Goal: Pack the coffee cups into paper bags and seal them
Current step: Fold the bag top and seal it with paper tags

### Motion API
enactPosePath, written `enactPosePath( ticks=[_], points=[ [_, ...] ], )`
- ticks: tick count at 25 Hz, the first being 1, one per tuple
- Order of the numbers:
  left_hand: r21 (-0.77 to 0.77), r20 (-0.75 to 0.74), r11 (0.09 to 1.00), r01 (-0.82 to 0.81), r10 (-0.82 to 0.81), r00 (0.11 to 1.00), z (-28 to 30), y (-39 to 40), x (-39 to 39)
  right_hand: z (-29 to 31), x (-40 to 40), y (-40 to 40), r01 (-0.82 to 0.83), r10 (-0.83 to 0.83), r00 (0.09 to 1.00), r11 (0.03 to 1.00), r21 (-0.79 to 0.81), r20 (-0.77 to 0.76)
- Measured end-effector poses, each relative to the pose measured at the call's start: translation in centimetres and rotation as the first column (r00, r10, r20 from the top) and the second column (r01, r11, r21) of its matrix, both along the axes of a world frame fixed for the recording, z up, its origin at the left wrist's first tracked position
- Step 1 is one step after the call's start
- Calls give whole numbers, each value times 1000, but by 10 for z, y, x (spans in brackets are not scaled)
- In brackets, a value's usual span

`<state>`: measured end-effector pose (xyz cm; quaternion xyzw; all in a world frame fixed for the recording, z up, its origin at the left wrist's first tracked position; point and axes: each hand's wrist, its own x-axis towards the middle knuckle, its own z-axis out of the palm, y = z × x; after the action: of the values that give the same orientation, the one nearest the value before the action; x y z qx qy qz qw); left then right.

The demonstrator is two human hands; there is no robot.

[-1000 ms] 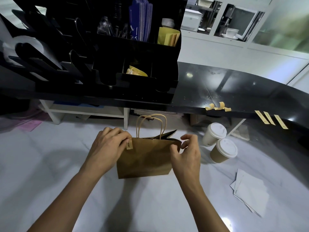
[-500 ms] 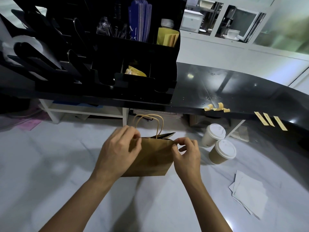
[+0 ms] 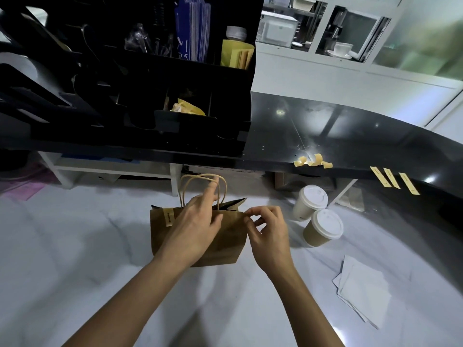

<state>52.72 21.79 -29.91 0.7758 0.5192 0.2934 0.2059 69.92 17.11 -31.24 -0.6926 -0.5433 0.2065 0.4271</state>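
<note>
Left hand (image 3: pixel 198 226) flat on bag (image 3: pixel 225 244), frame centre, fingers straight | right hand (image 3: pixel 269 229) pinches bag's right rim | step: sealing; one sticker (image 3: pixel 168 216) on | next: likely second sticker (image 3: pixel 408 183) from counter, right

Dim, glare-spotted, fisheye-warped edges
</note>
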Motion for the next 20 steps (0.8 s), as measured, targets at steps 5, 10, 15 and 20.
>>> enactPosePath(
  ticks=[5,10,15,20],
  points=[
    [-43,-67,999,8,-11,998,-8,13,14,0,11,6,-76,76,997,997,-29,-3],
    [-61,-39,998,-11,8,999,-10,16,22,0,20,16,-94,94,996,994,-57,5],
    [-43,16,998,-48,49,999,-13,17,26,-4,24,25,-103,102,995,994,-33,-13],
    [2,26,995,-100,100,995,-18,18,31,-3,29,34,-75,69,991,996,-48,-118]
  ],
)
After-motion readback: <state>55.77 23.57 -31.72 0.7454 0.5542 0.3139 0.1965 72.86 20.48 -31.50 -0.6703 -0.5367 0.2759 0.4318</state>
